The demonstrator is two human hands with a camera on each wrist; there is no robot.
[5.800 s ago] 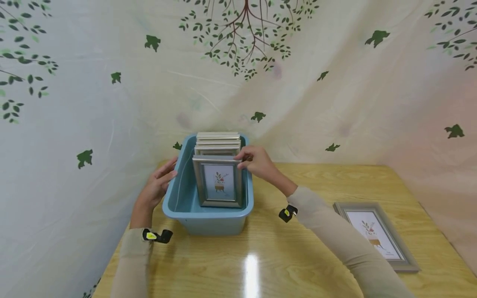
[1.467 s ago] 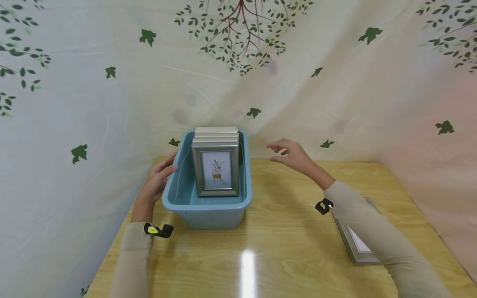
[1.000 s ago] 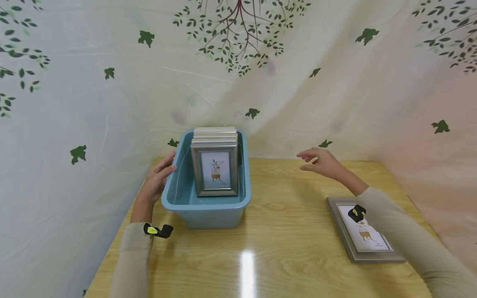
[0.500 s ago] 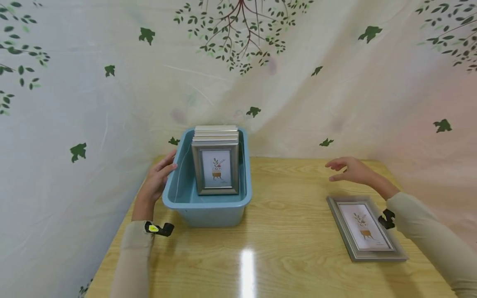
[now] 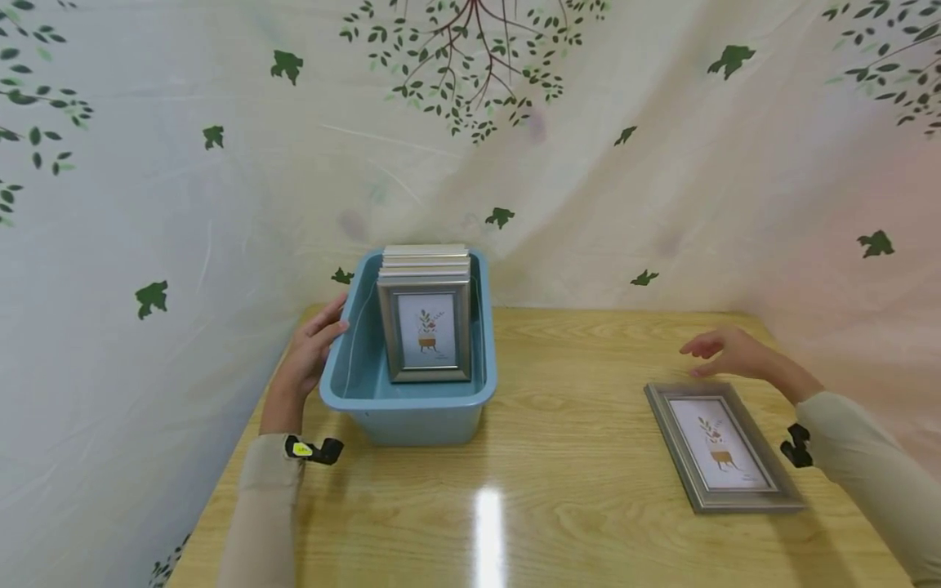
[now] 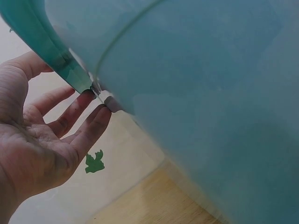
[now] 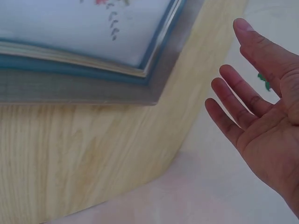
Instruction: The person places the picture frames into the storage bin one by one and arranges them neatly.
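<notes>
A light-blue plastic bin stands at the back left of the table. Upright inside it is a row of several picture frames, and the front silver-grey picture frame shows a potted-plant print. My left hand touches the bin's left side; in the left wrist view its fingers lie against the outside below the rim. To the right, another grey picture frame lies flat, print up. My right hand hovers just past its far edge, holding nothing, with fingers loosely extended in the right wrist view.
The wooden table runs back to a pale wall cloth printed with branches and green leaves. More cloth hangs along the left and right sides. Black wrist cameras sit on both sleeves.
Earlier my right hand held the front frame's top corner in the bin; that frame now stands against the row. The hand has let go and moved right, toward the flat frame. My left hand stays.
</notes>
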